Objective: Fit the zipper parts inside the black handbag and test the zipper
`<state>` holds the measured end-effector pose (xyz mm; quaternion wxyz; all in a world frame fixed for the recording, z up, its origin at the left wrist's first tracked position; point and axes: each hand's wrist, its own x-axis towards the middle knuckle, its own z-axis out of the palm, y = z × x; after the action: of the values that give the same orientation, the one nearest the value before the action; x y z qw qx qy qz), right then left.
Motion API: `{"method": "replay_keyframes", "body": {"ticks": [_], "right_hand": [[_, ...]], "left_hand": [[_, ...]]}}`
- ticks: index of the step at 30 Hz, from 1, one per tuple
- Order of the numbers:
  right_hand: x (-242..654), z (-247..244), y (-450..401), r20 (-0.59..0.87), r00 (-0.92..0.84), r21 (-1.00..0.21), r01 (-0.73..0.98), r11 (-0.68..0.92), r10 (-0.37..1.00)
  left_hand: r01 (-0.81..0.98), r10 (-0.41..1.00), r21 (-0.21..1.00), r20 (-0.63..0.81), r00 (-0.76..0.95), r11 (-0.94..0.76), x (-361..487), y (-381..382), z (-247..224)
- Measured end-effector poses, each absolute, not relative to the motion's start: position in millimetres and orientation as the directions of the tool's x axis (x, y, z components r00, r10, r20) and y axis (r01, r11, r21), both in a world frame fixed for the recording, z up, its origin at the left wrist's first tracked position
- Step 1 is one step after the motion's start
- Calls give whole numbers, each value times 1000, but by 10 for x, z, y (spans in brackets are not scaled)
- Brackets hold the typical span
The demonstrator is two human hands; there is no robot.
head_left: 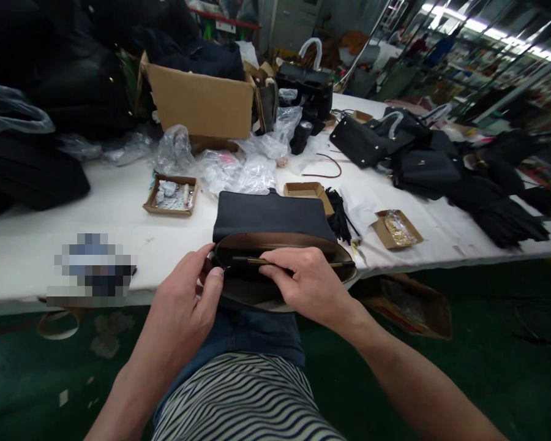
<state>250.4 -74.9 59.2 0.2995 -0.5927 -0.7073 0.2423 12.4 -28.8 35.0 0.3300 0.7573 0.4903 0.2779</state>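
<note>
A black handbag (275, 214) lies at the table's front edge with its flap folded back and its mouth open, showing a brown lining. Across the opening runs a zipper (252, 261) with dark ends and brassy teeth. My right hand (310, 278) reaches over the bag from the right, thumb and fingers pinched on the zipper near its middle. At the bag's left corner, my left hand (195, 288) grips the rim between thumb and curled fingers. The inside bottom of the bag is dark, and its near side is partly hidden by my hands.
Small cardboard trays (171, 211) with little parts stand around the bag, another tray (397, 229) to the right. Black straps (342, 214) lie beside the bag. Behind are plastic wrapping (239, 171) and a large carton (202, 101). Black bags (425, 171) pile up at right.
</note>
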Motion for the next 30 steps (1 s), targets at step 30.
{"method": "replay_keyframes", "body": {"ticks": [30], "right_hand": [[2376, 409, -702, 223, -295, -671, 645, 365, 929]], "left_hand": [[528, 872, 778, 50, 487, -340, 101, -429, 368]]}}
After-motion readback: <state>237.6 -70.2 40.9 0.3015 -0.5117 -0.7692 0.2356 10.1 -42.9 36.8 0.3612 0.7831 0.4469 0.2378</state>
